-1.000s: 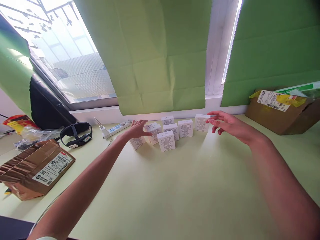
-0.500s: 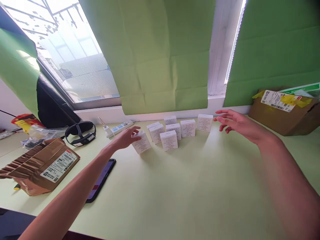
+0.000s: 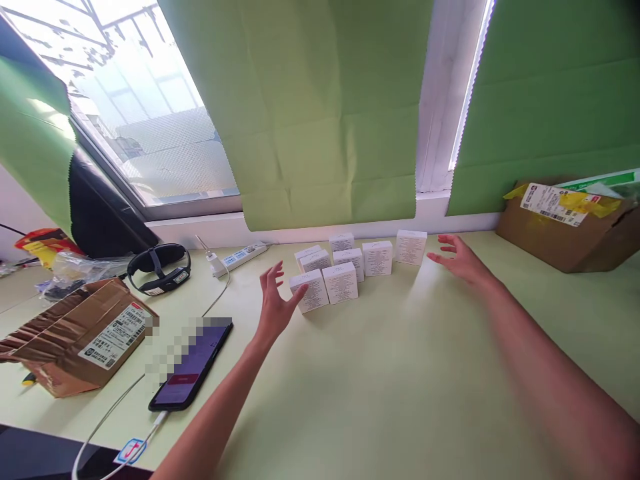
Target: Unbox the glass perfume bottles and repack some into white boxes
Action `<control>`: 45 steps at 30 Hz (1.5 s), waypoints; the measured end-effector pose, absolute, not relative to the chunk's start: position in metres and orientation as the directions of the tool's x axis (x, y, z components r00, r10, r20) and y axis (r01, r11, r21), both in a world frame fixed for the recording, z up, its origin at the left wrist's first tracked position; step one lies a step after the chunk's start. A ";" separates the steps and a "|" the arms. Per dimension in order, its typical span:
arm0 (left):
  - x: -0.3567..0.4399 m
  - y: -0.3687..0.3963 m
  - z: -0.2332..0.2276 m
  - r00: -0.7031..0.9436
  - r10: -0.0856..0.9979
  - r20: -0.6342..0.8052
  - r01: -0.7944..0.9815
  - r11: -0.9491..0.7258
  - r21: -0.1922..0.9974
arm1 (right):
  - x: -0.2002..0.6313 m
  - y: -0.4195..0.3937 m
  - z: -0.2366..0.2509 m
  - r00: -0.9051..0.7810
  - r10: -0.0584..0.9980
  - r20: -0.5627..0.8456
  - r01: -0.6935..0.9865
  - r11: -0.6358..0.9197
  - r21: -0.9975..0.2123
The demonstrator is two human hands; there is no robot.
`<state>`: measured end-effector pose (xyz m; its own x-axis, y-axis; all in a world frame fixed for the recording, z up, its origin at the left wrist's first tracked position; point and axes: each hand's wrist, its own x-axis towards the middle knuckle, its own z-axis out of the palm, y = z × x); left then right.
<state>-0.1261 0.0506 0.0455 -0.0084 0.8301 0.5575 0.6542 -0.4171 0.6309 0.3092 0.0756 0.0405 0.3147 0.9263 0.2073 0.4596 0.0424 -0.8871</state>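
Left hand (image 3: 275, 303): fingers spread, thumb at near white box (image 3: 314, 293), contact unclear. Right hand (image 3: 461, 261): fingers parted, far white box (image 3: 411, 249) just left. Phone (image 3: 197, 370) left of left hand.

Your bare left forearm (image 3: 215, 407) slants up from the bottom edge to your bare left hand (image 3: 276, 303), its fingers curving upward, well apart from the outstretched thumb. Your bare right forearm (image 3: 555, 373) angles in from lower right; your bare right hand (image 3: 463, 261) points leftward, fingers loosely bent, thumb apart.
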 end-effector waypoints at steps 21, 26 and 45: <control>-0.110 0.048 -0.003 -0.097 0.909 0.405 0.432 -0.328 0.840 | 0.278 0.045 -0.016 0.203 0.962 0.182 0.424 0.081 -0.902; -0.094 0.050 0.009 -0.233 0.867 0.441 0.454 -0.304 0.837 | 0.277 0.020 -0.018 0.251 0.948 0.197 0.398 0.084 -0.914; -0.091 0.051 0.007 -0.220 0.899 0.379 0.350 -0.290 0.891 | 0.272 0.005 -0.033 0.289 0.938 0.191 0.380 0.071 -0.922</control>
<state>-0.0915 0.0513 0.0068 -0.2198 0.8990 0.3789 0.3499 -0.2899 0.8908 0.2722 0.0054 -0.0335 0.2889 0.9380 0.1914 0.3804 0.0710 -0.9221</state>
